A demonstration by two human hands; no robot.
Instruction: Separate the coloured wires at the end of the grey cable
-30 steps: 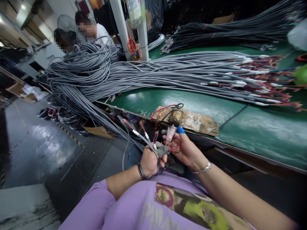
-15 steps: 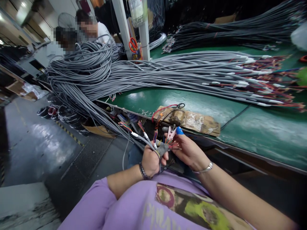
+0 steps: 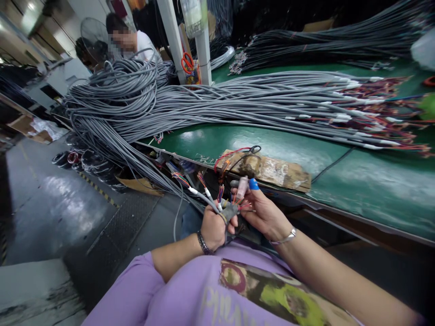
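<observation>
The left hand [image 3: 213, 228] is closed round gray cables [image 3: 207, 199] beside the bench [image 3: 340, 181]; the right hand [image 3: 267, 215] pinches a pink tool [image 3: 242, 188] by their wires [image 3: 244, 207]. A slack left grip could let cables slip.

- We see a green bench [image 3: 374, 194], glossy.
- At its near edge we get a worn wood board [image 3: 278, 174], red and black leads [image 3: 234, 153] at its left end.
- Far side: we mark a long bunch of black cables [image 3: 306, 50].
- Two white posts [image 3: 167, 27]; we note orange scissors [image 3: 185, 63] against them, plastic container [image 3: 193, 18] higher up.
- Back left we have a person [image 3: 145, 44] in a white top, round fan [image 3: 91, 36] to the left.
- Floor, left: we log dark coils [image 3: 93, 163], shiny, one red coil [image 3: 72, 157] among them.
- Yellow-black strip [image 3: 100, 191] nearby; we put a cardboard flap [image 3: 141, 185] right of it.
- Right edge: we can't identify the green thing [image 3: 428, 106], blurred.
</observation>
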